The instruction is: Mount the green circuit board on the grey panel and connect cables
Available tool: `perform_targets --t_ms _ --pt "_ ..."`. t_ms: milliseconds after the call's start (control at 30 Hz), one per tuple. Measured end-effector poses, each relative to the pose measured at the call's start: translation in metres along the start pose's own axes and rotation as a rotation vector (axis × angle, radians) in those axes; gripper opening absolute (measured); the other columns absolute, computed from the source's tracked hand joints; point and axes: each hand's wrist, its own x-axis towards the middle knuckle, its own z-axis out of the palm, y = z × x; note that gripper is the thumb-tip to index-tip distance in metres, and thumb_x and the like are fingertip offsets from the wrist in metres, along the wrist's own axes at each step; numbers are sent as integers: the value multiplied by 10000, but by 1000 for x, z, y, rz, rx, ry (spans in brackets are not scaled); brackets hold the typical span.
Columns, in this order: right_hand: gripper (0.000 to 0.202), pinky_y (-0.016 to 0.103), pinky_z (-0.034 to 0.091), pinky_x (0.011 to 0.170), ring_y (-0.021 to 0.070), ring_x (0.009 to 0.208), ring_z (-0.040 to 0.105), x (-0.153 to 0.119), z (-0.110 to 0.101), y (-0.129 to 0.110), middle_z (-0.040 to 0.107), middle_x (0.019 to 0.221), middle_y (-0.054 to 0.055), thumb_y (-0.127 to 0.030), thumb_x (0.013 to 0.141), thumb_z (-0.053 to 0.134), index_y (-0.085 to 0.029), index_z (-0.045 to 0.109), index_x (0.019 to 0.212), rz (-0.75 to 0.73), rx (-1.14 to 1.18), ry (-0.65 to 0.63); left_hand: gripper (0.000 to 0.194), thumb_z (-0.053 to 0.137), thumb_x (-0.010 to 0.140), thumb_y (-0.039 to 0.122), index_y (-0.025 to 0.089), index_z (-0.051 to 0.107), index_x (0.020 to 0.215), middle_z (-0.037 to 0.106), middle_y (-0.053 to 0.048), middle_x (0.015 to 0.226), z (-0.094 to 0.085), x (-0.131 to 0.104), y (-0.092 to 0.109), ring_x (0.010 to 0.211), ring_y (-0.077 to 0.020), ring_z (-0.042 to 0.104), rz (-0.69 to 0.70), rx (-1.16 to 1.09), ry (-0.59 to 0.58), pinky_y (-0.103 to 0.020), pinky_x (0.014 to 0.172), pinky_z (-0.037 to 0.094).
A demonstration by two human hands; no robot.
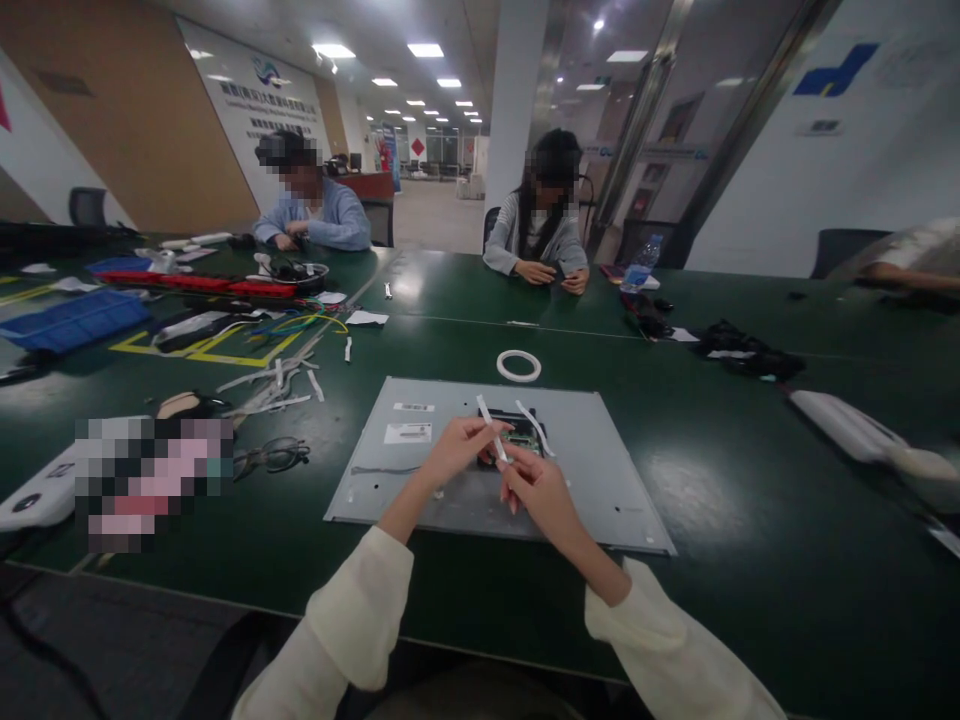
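Between my fingers is a narrow white strip of tape [491, 425], held above a flat grey metal panel [577, 490]. My left hand [461, 447] pinches the strip from the left. Fingers of my right hand [536, 485] close on its lower end. Beneath the hands, a dark frame with a green circuit board [523, 436] lies on the panel, partly hidden. Another white strip [536, 428] curves over that board. Labels [407, 433] and a thin grey cable [386, 469] show on the panel's left side.
A white tape roll [519, 366] lies beyond the panel. Left are eyeglasses [281, 455], loose strips [281, 385], a blue tray [75, 320] and a red power strip [202, 284]. A water bottle [643, 262] stands far right. Two people [319, 205] [544, 215] sit opposite; another person's arm [915, 255] shows at right.
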Motion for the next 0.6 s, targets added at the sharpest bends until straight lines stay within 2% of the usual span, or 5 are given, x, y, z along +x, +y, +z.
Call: perform_targets --t_ms 133,267,500,600 --pt "442 184 364 383 75 363 437 -1 -1 5 532 500 -24 -374 822 497 -88 574 1150 6 -52 -13 435 549 790 451 121 646 1057 662 -51 727 -1 2 0 588 -110 575 -37 -67 26 -206 535 452" --pt "452 191 374 365 81 349 439 -5 3 9 545 507 -13 -383 820 491 -81 576 1146 19 -100 -16 390 546 798 425 119 662 1010 667 -52 704 -5 1 0 575 -109 575 -45 -43 46 -196 520 433" --pt "533 177 327 325 67 322 399 -5 6 7 525 500 -29 -467 771 533 -86 564 1143 129 113 3 377 505 827 424 122 665 987 647 -31 634 -4 1 -5 525 -101 557 41 31 87 -188 480 410" --pt "531 169 293 307 60 305 383 -4 5 8 515 488 -34 -496 737 562 -90 593 1079 166 163 0 369 508 823 424 124 664 971 632 -19 601 -3 1 -5 505 -101 562 61 24 119 -186 466 403"
